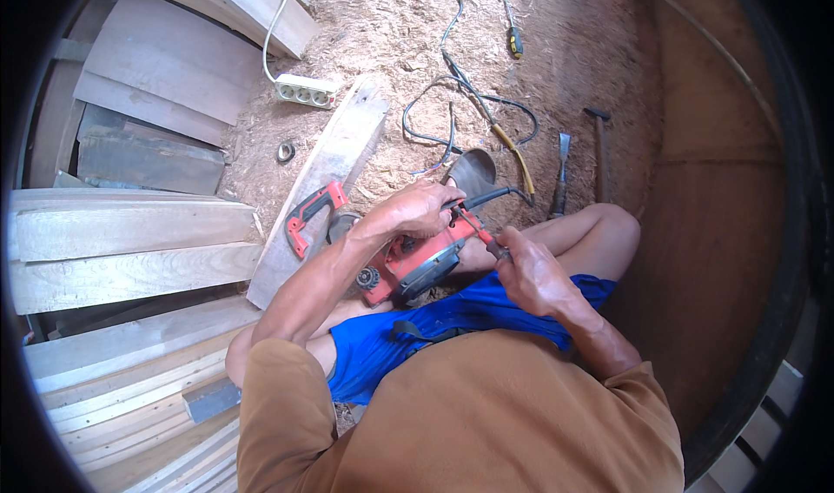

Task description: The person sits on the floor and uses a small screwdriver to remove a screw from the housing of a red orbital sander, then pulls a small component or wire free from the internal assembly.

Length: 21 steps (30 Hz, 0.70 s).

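A red and black electric planer rests across my lap, with its inside partly exposed and a toothed wheel showing at its left end. My left hand bends over its upper part, fingers closed near where a black cord enters; the fingertips are partly hidden. My right hand grips what looks like a screwdriver by its dark handle, the other end pointing into the planer. Beside my left forearm, a loose red and black handle cover lies on a wooden plank.
Sawdust covers the ground. Ahead lie another screwdriver, a tangled black cable, a chisel and a hammer. A power strip and tape roll sit left, near stacked boards. A brown panel stands right.
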Each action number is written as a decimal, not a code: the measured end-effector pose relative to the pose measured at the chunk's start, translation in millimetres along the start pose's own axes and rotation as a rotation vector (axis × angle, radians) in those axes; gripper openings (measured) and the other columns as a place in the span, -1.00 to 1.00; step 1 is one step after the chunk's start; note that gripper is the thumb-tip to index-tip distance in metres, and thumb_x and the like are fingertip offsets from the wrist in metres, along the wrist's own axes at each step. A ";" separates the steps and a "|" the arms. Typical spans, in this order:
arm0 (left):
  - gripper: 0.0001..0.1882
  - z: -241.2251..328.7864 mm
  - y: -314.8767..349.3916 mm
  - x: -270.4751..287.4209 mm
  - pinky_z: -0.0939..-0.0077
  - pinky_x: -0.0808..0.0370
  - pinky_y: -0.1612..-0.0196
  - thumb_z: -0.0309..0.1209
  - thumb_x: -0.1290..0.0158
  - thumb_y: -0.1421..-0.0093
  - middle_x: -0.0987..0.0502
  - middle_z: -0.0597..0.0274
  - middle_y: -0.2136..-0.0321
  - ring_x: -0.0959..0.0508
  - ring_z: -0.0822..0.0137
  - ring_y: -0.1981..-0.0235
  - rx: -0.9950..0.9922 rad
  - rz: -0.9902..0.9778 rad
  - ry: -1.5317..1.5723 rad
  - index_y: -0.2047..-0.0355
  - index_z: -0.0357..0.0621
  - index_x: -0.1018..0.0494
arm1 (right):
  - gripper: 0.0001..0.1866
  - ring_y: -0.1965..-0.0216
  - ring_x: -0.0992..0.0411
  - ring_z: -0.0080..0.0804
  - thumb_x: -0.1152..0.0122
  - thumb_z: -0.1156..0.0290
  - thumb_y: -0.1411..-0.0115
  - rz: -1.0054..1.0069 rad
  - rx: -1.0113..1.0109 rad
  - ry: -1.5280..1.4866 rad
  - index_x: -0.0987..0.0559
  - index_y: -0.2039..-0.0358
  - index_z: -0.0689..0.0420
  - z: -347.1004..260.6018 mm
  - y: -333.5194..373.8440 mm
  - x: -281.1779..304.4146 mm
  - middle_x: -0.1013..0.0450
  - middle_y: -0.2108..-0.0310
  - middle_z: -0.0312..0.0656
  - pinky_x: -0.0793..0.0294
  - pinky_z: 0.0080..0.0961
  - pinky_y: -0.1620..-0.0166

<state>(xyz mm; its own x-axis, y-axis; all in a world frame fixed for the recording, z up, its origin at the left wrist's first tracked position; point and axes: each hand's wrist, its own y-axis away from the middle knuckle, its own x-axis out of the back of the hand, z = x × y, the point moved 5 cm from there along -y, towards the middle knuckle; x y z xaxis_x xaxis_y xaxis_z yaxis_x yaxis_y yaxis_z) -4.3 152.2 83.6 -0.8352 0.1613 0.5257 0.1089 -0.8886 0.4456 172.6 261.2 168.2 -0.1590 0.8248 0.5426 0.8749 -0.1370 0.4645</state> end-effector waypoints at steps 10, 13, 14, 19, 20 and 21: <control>-0.38 -18.9 -2.0 -6.0 0.18 -0.58 -0.05 -0.35 -0.10 -0.24 -0.68 -0.12 0.04 -0.69 0.02 0.06 0.110 0.022 0.136 -0.35 0.02 -0.44 | -0.60 0.29 -0.62 0.26 -0.12 0.48 -0.25 0.121 0.015 0.226 -0.47 -0.08 0.36 -10.0 7.7 -3.7 -0.61 0.22 0.25 -0.57 0.11 0.17; -0.38 -18.2 -1.1 -3.1 0.25 -0.58 -0.04 -0.35 -0.12 -0.25 -0.69 -0.07 0.06 -0.69 0.11 0.08 0.133 -0.017 0.159 -0.35 0.03 -0.44 | -0.49 0.41 -0.59 -0.24 -0.07 0.39 -0.36 0.139 -0.005 -0.461 -0.42 -0.28 0.31 14.5 8.1 -0.9 -0.64 0.16 0.01 -0.61 -0.24 0.30; -0.38 -20.4 -1.5 -3.1 0.25 -0.58 -0.04 -0.35 -0.12 -0.25 -0.69 -0.07 0.06 -0.69 0.11 0.08 0.134 -0.017 0.158 -0.35 0.03 -0.44 | -0.49 0.40 -0.54 -0.42 -0.04 0.37 -0.39 0.179 -0.158 -0.691 -0.42 -0.30 0.31 25.3 11.2 -3.4 -0.63 0.15 -0.08 -0.58 -0.41 0.32; -0.39 -21.0 -2.8 -2.6 0.27 -0.59 -0.01 -0.35 -0.11 -0.25 -0.70 -0.02 0.11 -0.69 0.18 0.13 0.120 -0.024 0.166 -0.35 0.01 -0.45 | -0.50 0.44 -0.44 -0.66 0.04 0.38 -0.41 -0.043 -0.269 -0.641 -0.47 -0.28 0.34 24.3 12.6 -17.9 -0.61 0.24 -0.25 -0.46 -0.66 0.36; -0.39 -18.0 -2.1 -1.4 0.27 -0.59 -0.01 -0.35 -0.11 -0.25 -0.70 -0.02 0.11 -0.69 0.18 0.13 0.119 -0.027 0.167 -0.35 0.01 -0.45 | -0.53 0.46 -0.45 -0.58 0.04 0.41 -0.38 0.033 -0.172 -0.502 -0.51 -0.22 0.35 16.8 12.5 -16.4 -0.59 0.34 -0.23 -0.49 -0.47 0.37; -0.39 -10.6 1.5 3.4 0.27 -0.59 -0.01 -0.35 -0.10 -0.25 -0.70 -0.02 0.13 -0.69 0.17 0.16 0.149 -0.045 0.169 -0.34 0.00 -0.45 | -0.53 0.46 -0.45 -0.58 0.04 0.41 -0.38 0.032 -0.170 -0.502 -0.51 -0.22 0.35 18.2 12.3 -18.8 -0.59 0.34 -0.23 -0.49 -0.47 0.37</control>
<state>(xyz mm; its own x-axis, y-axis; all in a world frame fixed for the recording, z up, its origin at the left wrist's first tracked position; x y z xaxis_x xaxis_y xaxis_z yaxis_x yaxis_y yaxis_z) -12.7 146.9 78.3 -0.9180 0.1137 0.3798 0.1376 -0.8071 0.5741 194.7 254.0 151.0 0.1417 0.9742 0.1755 0.7823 -0.2188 0.5832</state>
